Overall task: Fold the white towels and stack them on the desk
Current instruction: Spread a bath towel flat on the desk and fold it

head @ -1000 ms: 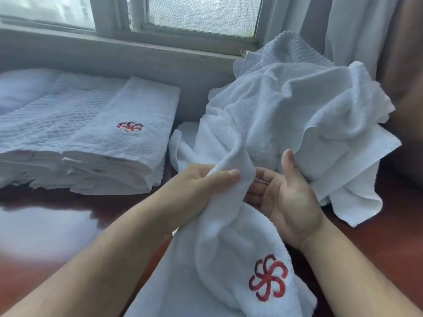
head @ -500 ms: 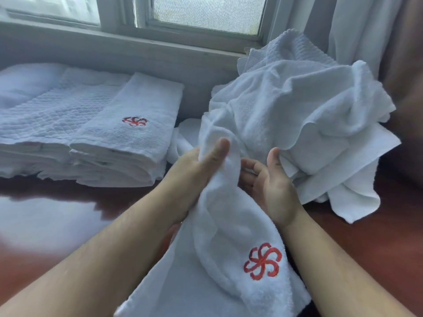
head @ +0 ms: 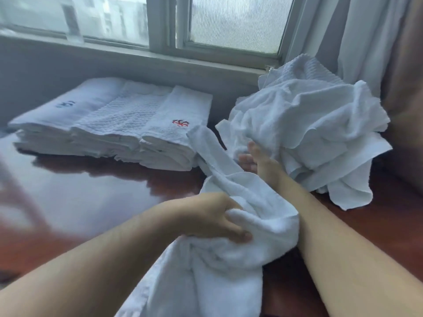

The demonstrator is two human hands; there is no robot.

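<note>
Reddish wooden surface (head: 96,193) is lying bare at its left front; the left hand (head: 212,216) is clutching a towel (head: 229,259), the right hand (head: 256,161), fingers extended, touching the rear-right pile (head: 309,133).

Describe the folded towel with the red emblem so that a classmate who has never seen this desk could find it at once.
Start at the window and drop to the dark red desk below its sill, where a row of folded white towels lies. The wanted towel is the rightmost in that row, nearest the crumpled pile. It alone bears a red flower-like emblem.
</note>
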